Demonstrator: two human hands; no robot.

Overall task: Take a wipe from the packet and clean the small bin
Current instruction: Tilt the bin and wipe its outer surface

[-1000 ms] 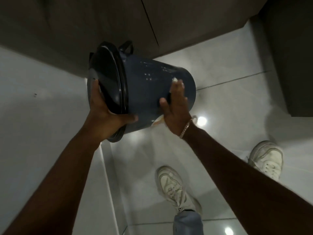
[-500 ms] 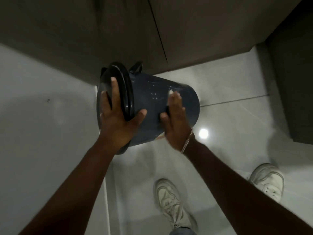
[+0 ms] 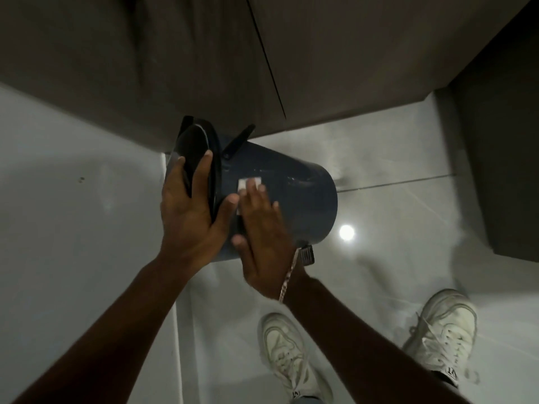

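Note:
A small dark blue bin [image 3: 303, 196] with a black lid [image 3: 194, 147] is held in the air on its side, lid end to the left. My left hand [image 3: 189, 211] grips the lid end, fingers over the lid and thumb on the blue wall. My right hand [image 3: 262, 237] lies flat on the bin's side and presses a white wipe [image 3: 248, 183] against it; only the wipe's top edge shows past my fingertips. A black pedal [image 3: 307, 255] sticks out at the base. The wipe packet is not in view.
Glossy white floor tiles [image 3: 393, 158] lie below, with a light's reflection [image 3: 346, 232]. Dark cabinet fronts [image 3: 320, 59] stand ahead and a dark panel [image 3: 504, 158] at the right. A pale surface [image 3: 73, 228] fills the left. My two white shoes [image 3: 287, 351] stand underneath.
The bin has dropped lower in view. My left hand shifted so its fingers lie over the lid. My right hand slid with the wipe along the wall toward the lid end.

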